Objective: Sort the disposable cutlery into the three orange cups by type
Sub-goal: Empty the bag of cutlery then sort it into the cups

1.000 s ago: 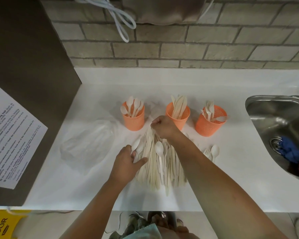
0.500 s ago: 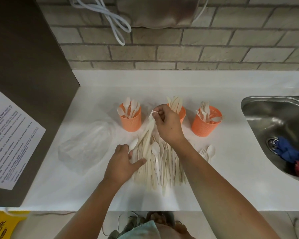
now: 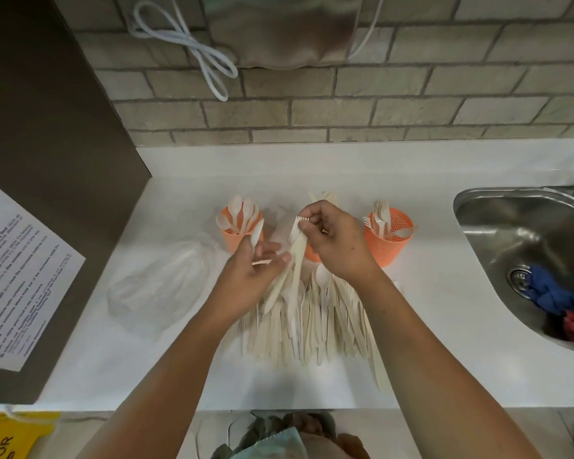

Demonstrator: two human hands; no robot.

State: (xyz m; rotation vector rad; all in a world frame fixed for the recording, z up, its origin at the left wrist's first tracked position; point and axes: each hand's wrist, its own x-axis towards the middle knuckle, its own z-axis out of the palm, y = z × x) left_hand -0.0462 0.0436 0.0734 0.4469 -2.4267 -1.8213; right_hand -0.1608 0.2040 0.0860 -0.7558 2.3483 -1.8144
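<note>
On the white bench (image 3: 428,326), a fanned pile of cream cutlery (image 3: 312,313) is laid before three orange mesh cups (image 3: 389,248). A spoon (image 3: 256,231) is gripped upright by the left hand (image 3: 249,279); a fork (image 3: 296,241) is pinched near its tines by the right hand (image 3: 337,243).

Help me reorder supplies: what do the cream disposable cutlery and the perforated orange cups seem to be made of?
Cream disposable cutlery: probably matte plastic or plant-based bioplastic; thin, moulded, uniform off-white, no wood grain visible. Perforated orange cups: likely moulded plastic, matte; even colour, regular rows of small holes through the wall.
</note>
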